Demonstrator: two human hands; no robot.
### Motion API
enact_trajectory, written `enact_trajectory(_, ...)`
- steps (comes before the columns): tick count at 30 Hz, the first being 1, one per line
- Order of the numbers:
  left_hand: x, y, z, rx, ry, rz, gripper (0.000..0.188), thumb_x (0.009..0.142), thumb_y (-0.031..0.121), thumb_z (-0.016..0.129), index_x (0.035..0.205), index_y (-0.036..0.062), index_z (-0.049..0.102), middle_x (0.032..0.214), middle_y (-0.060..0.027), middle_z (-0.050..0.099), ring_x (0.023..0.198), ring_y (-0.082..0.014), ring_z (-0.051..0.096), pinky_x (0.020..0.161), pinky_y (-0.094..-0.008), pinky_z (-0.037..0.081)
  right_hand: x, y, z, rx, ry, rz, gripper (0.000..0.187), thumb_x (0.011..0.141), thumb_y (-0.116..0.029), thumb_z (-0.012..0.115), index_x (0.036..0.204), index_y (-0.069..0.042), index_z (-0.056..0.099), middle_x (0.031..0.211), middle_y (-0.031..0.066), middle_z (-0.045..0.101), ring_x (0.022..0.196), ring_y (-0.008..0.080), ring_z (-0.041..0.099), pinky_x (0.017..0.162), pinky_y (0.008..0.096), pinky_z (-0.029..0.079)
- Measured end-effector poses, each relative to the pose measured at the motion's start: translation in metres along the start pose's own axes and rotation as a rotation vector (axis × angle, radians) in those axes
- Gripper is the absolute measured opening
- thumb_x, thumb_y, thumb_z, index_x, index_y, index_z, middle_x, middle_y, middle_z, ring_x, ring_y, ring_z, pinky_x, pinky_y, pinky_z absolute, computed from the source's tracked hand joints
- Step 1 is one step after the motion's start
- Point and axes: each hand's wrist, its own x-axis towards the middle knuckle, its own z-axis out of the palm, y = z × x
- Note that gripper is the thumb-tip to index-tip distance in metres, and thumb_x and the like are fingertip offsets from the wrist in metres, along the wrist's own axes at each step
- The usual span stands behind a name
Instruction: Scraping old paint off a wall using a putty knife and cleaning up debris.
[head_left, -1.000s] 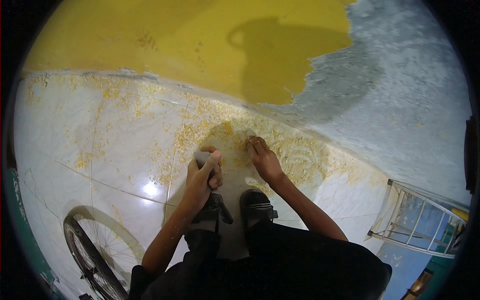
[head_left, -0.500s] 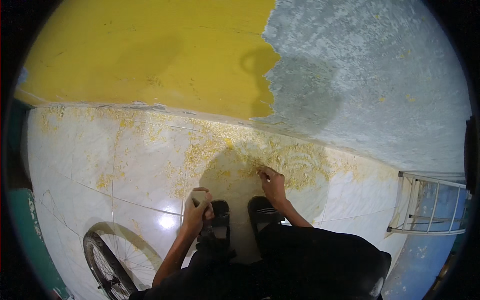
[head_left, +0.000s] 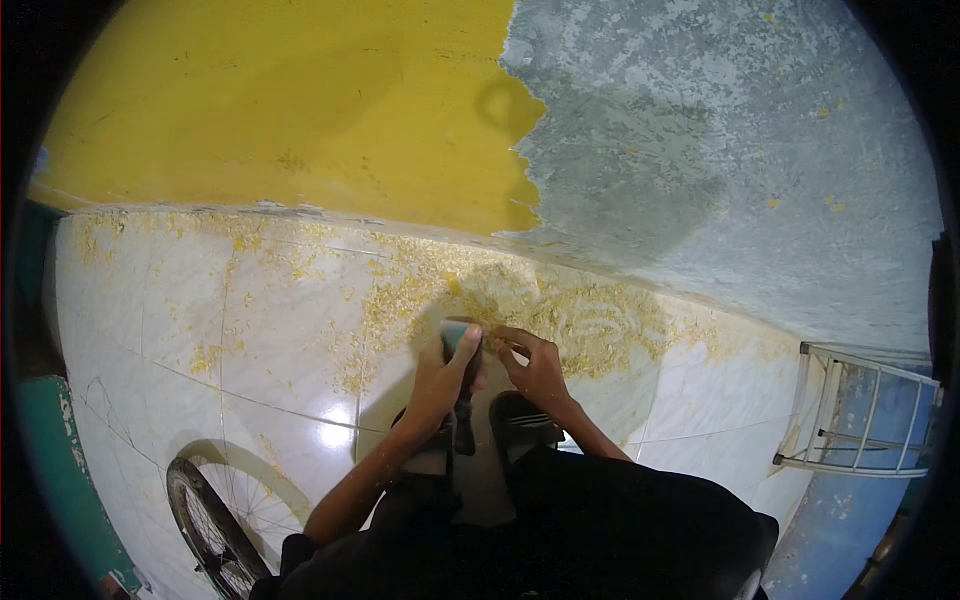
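Observation:
My left hand [head_left: 441, 382] is closed around a scraper [head_left: 457, 331], its flat blade pointing away from me and its dark handle hanging down toward my sandals. Close against the blade's right side is my right hand [head_left: 534, 370], with thumb and fingers pinched together. Whatever lies between those fingertips is too small to make out. Beneath both hands, yellow and pale paint flakes [head_left: 600, 335] are strewn over the floor tiles, thickest along the wall's foot.
Ahead rises a wall, yellow paint [head_left: 300, 110] on the left and bare grey [head_left: 640, 150] on the right, with a ragged border. A bicycle wheel [head_left: 205, 520] is at lower left, a metal rack [head_left: 865, 415] at right. My dark sandals [head_left: 520, 425] are on the tiles.
My left hand has moved up and right with the scraper, from beside my left sandal to my right hand. My right hand has drawn slightly back and left from the flakes.

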Motion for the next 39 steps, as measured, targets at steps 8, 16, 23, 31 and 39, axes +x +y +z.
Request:
enact_trajectory(8,0.044,0.037,0.054,-0.039,-0.263,0.354,0.029,0.095,0.031,0.047,0.094,0.0028,0.051,0.070,-0.0054,0.057,0.058,-0.0098,0.053,0.050,-0.0230,0.042,0.000,-0.033,-0.026,0.332,0.111,0.051,0.041,0.096,-0.028,0.038,0.108,0.007,0.055,0.089,0.0169,0.066,0.081,0.0280,0.065,0.077,0.0346,0.050)
enact_trajectory(16,0.082,0.048,0.089,-0.447,-0.319,0.225,0.037,0.095,0.040,0.044,0.099,0.0026,0.049,0.080,-0.0095,0.059,0.062,-0.0142,0.058,0.051,-0.0246,0.046,-0.015,-0.065,-0.043,0.300,0.074,0.245,0.031,0.097,-0.030,0.039,0.090,-0.001,0.050,0.057,-0.0025,0.042,0.048,0.0043,0.040,0.044,0.0213,0.031)
enact_trajectory(23,0.082,0.046,0.091,-0.478,-0.385,0.146,0.040,0.095,0.042,0.042,0.096,0.0024,0.049,0.080,-0.0100,0.059,0.059,-0.0143,0.058,0.047,-0.0238,0.045,-0.005,-0.039,-0.042,-0.032,0.168,0.133,0.027,0.095,-0.024,0.042,0.090,0.000,0.050,0.054,0.0056,0.050,0.047,0.0143,0.051,0.045,0.0306,0.039)
enact_trajectory(31,0.078,0.046,0.096,-0.501,-0.329,0.139,0.043,0.095,0.045,0.040,0.089,0.0034,0.050,0.074,-0.0081,0.058,0.054,-0.0116,0.053,0.046,-0.0222,0.040,0.005,-0.041,-0.045,-0.189,0.176,0.016,0.034,0.096,-0.028,0.038,0.080,-0.001,0.051,0.052,0.0025,0.046,0.045,0.0106,0.046,0.043,0.0278,0.036)
enact_trajectory(39,0.078,0.035,0.102,-0.471,-0.357,0.180,0.046,0.096,0.044,0.038,0.091,-0.0002,0.052,0.073,-0.0084,0.058,0.054,-0.0121,0.052,0.047,-0.0232,0.042,0.004,-0.028,-0.060,-0.170,0.160,0.021,0.020,0.092,-0.017,0.042,0.083,-0.003,0.053,0.051,0.0089,0.049,0.044,0.0227,0.054,0.046,0.0329,0.041)
